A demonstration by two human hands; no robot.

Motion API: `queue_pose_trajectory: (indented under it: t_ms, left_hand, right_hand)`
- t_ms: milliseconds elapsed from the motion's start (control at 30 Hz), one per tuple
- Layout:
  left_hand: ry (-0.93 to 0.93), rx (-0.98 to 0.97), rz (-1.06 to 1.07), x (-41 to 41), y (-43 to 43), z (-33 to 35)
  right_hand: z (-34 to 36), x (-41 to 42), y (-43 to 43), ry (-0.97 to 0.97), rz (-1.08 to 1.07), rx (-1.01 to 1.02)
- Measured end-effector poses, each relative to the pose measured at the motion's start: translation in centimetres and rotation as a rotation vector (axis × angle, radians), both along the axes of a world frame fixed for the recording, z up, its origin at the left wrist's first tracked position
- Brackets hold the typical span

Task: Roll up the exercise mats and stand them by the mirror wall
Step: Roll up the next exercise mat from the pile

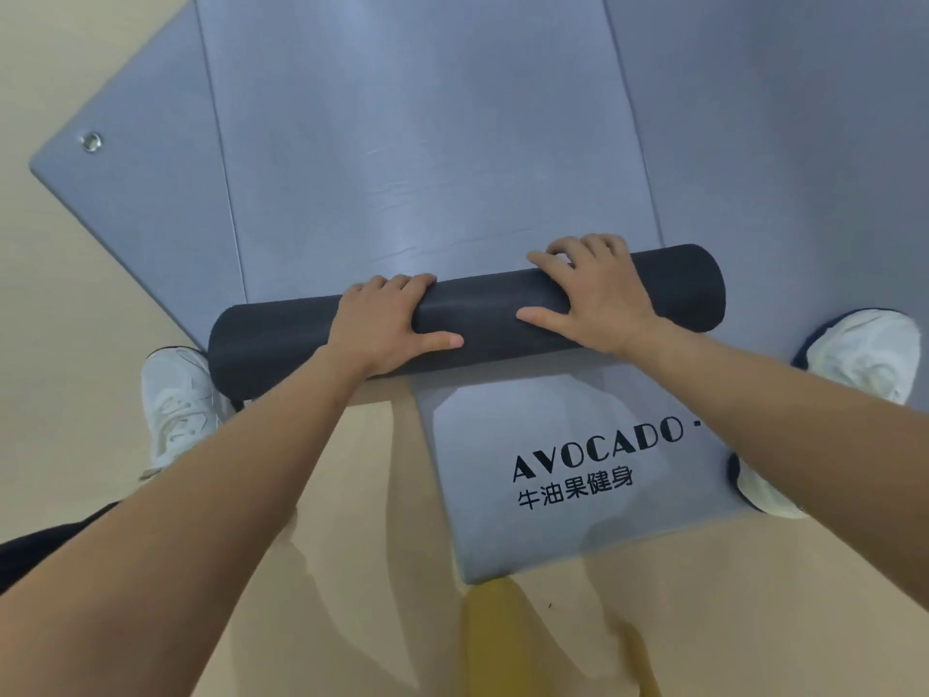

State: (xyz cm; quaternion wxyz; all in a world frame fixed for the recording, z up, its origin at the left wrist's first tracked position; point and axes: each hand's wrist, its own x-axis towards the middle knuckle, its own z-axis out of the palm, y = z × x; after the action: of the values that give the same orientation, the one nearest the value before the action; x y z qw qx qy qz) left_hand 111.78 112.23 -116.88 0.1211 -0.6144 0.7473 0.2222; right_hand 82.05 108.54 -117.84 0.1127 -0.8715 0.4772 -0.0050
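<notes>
– Floor and layout, pls.
– Tan smooth floor (75, 294); no wall or mirror in view; several grey-blue mats lie overlapped on it. Top mat (427, 143) runs away from the person; its near end is wound into a dark roll (492, 314), lying crosswise between left shoe (176, 394) and right shoe (864, 349).
– Grip?
– Both hands on the roll, approx. mid-length, a gap between them. Left hand (387, 324): fingers curled over the far side, thumb along the near face. Right hand (593, 299): fingers hooked over the far edge, thumb spread toward the left. Each clasps the roll; neither is free.
– Handling?
– Judged: foam; soft, light for its bulk, matte so not slippery; springy, so likely to unwind if let go. Ends look even so far; hands set wider would keep them square. Once wound, best taken round the middle to carry.
– Edges, room?
– Most of the length is not yet rolled; path ahead over the mat is open as far as seen. Underneath, a printed mat (578, 495) pokes out toward the person at an angle; a left mat (141, 193) w/ metal eyelet (91, 141); a further mat (779, 143) at right. Risk: lower mats ruck as the roll passes. Right shoe stands on mat surface; left shoe on bare floor just beside the roll's end.
</notes>
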Motion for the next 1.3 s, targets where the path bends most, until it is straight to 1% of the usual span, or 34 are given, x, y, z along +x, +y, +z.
queue_pose_trajectory:
  t_ms: [67,100,167,267,400,500,600,733,867,967,1000,1033,1133,1167,1200,1233,1300]
  left_hand:
    - [0.040,0.066,0.032,0.4,-1.9,0.5]
    - [0.062,0.105,0.056,0.6,-2.8,0.6]
    - [0.084,0.175,0.086,0.8,-4.2,0.6]
    - [0.074,0.222,0.086,0.8,-5.6,0.8]
    - [0.086,0.257,0.098,0.9,-6.1,1.8]
    - [0.116,0.325,0.129,1.1,-5.1,2.7]
    - [0.174,0.415,0.180,1.2,-2.8,3.3]
    - [0.260,0.493,0.261,1.5,2.9,3.2]
    - [0.249,0.548,0.256,0.8,8.1,3.1]
    - [0.223,0.607,0.240,0.7,10.8,3.5]
    - [0.211,0.589,0.224,0.8,11.9,3.6]
    - [0.183,0.516,0.191,0.8,13.0,3.5]
    - [0.087,0.100,0.052,0.3,17.1,2.9]
    - [0.055,-0.010,-0.001,-0.1,18.3,2.7]
    - [0.016,-0.077,-0.050,-0.5,19.5,2.4]
    - [-0.032,-0.098,-0.089,-1.0,20.5,2.1]
    - [-0.110,-0.091,-0.127,-1.7,21.7,1.2]
  right_hand:
    - [-0.4,-0.4,1.0,0.038,0.080,-0.130]
    - [-0.7,-0.6,1.1,0.108,0.101,-0.132]
    - [-0.7,-0.7,0.6,0.247,0.098,-0.073]
    - [0.2,-0.2,-1.3,0.330,0.105,0.023]
    - [2.0,0.1,-2.7,0.298,0.161,0.070]
    - [3.6,0.3,-2.3,0.279,0.192,0.095]
    - [4.8,0.4,-0.9,0.294,0.236,0.146]
    - [5.3,0.4,2.3,0.278,0.304,0.230]
    - [5.1,0.6,6.1,0.247,0.303,0.378]
    - [4.7,1.0,8.0,0.223,0.251,0.557]
    - [4.5,1.2,8.4,0.212,0.226,0.629]
    - [4.2,1.4,8.6,0.201,0.199,0.695]
    - [3.2,1.7,8.2,0.192,0.128,0.821]
    - [2.8,1.7,7.8,0.193,0.107,0.847]
    - [2.6,1.7,7.5,0.193,0.088,0.856]
    - [2.4,1.7,7.1,0.200,0.076,0.836]
    - [2.0,1.7,6.5,0.249,0.071,0.676]
